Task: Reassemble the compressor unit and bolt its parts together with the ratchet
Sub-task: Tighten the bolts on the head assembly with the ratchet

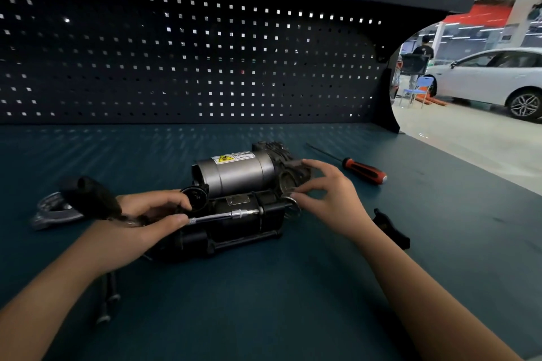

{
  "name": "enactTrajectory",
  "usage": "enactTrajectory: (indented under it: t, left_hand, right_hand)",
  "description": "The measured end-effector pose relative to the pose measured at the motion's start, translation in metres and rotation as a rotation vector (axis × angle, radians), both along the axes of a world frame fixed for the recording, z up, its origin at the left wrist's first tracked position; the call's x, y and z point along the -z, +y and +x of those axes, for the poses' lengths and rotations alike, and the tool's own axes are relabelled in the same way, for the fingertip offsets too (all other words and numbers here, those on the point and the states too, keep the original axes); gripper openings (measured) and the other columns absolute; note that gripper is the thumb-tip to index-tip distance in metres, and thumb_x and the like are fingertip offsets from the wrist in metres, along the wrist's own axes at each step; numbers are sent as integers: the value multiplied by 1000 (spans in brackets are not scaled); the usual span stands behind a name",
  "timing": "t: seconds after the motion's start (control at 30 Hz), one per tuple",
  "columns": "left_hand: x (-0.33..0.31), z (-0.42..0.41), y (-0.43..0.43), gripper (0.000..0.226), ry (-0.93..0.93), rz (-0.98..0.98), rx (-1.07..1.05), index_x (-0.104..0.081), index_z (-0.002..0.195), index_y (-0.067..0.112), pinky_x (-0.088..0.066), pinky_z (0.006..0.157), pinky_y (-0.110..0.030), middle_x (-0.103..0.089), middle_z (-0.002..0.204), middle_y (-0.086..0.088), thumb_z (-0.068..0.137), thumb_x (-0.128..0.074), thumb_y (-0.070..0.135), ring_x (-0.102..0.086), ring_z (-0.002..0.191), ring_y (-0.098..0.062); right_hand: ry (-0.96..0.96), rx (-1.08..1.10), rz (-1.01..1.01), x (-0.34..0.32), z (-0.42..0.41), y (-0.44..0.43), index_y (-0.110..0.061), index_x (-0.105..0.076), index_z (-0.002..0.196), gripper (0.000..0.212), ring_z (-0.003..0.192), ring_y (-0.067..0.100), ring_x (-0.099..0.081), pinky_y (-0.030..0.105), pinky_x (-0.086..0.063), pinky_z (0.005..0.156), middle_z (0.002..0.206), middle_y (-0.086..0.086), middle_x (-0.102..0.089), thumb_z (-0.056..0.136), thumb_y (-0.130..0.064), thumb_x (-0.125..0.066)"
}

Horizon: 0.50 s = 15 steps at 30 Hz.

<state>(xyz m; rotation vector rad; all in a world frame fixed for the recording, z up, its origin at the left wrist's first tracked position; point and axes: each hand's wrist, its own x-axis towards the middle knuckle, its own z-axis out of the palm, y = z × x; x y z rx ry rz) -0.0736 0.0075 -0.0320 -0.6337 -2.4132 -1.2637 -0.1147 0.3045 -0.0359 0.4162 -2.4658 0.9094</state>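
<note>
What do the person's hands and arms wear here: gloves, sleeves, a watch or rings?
Nothing visible is worn. The left hand and right hand have no gloves or rings. The left forearm and right forearm are bare to the picture's edge: no sleeve, watch or bracelet.

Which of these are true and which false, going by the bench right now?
1. The left hand grips the ratchet. True.
2. The right hand lies flat on the mat. False: its fingers and thumb curl around the right end of the compressor.
3. Two loose bolts lie on the mat by the left forearm. True.
4. The screwdriver lies in front of the compressor, nearest the person. False: it lies beyond the right hand, untouched.
</note>
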Motion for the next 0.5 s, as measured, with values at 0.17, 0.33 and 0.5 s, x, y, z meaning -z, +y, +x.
enactTrajectory:
  t: [0.17,0.33,0.5]
  left_hand:
    - [-4,3,-6,47,-1,1,20,-70,81,44,-50,71,-11,-69,88,20,75,-68,-3,-64,73,5]
    - [-3,9,4,37,8,22,-28,-72,76,29,-44,67,-3,-69,82,22,75,-68,-9,-61,68,9]
    - [-13,16,25,62,-20,-9,-58,-64,58,53,-38,74,3,-56,75,47,82,-62,-4,-53,74,23]
  right_hand:
    - [-5,28,-188,-12,-16,-11,-14,-76,85,8,114,4,-45,3,-28,84,129,-2,-54,78,-18,-73]
    - [33,75,94,-8,-31,-21,-12,-71,93,15,111,15,-52,26,-43,85,124,-1,-55,80,-19,-70]
    - [57,71,63,-4,-35,-16,-12,-63,112,35,109,19,-52,36,-46,88,118,2,-57,79,-20,-71]
